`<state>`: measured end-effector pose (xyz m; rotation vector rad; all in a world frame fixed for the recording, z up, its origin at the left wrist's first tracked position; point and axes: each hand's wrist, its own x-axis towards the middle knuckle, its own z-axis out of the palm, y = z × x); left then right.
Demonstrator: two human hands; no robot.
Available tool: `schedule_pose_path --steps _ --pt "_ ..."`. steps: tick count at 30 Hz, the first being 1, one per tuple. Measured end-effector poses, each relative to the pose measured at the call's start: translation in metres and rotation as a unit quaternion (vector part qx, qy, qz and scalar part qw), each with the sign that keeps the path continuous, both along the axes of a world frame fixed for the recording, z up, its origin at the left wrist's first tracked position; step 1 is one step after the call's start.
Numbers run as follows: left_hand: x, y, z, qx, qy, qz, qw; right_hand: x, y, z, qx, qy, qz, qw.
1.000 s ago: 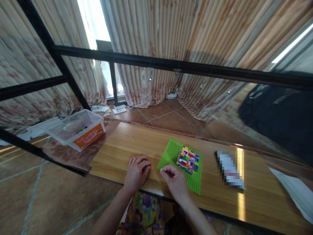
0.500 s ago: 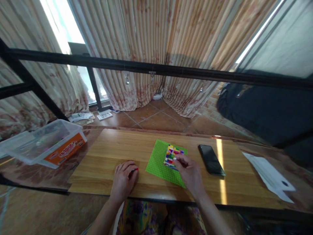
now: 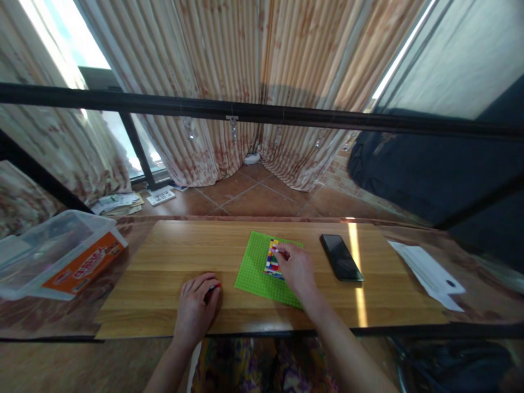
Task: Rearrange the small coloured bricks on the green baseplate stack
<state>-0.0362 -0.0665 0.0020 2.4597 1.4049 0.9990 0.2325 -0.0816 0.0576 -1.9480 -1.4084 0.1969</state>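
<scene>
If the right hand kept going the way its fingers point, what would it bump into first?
The right hand points up-left at the multicoloured brick block on the green baseplate; its fingertips look already on it, though depth is unclear.

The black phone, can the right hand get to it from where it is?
Probably yes. The black phone lies flat on the wooden table, just right of the right hand, which rests on the colourful brick block. Only bare tabletop shows between them.

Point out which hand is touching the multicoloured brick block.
The right hand: its fingertips rest on the brick block on the green baseplate; the left hand lies apart.
</scene>
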Motion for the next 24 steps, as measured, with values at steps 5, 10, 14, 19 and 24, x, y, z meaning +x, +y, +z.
schedule_pose_path --steps 5,10,14,19,24 --pt "0.0 0.0 -0.001 -0.004 0.003 -0.001 1.0 0.001 0.002 -0.002 0.007 0.026 0.013 1.0" --pt "0.0 0.0 -0.001 -0.01 0.0 -0.001 1.0 0.001 -0.004 0.001 0.02 0.088 0.014 0.996" --pt "0.0 -0.002 0.002 -0.013 -0.001 -0.001 1.0 0.006 -0.008 0.007 0.029 0.119 0.009 0.992" --pt "0.001 -0.002 0.003 -0.01 0.0 0.003 1.0 0.01 -0.003 0.008 0.042 0.115 -0.029 0.992" --pt "0.002 -0.003 0.003 -0.013 -0.001 0.003 1.0 0.009 0.003 0.002 0.031 0.105 -0.02 0.994"
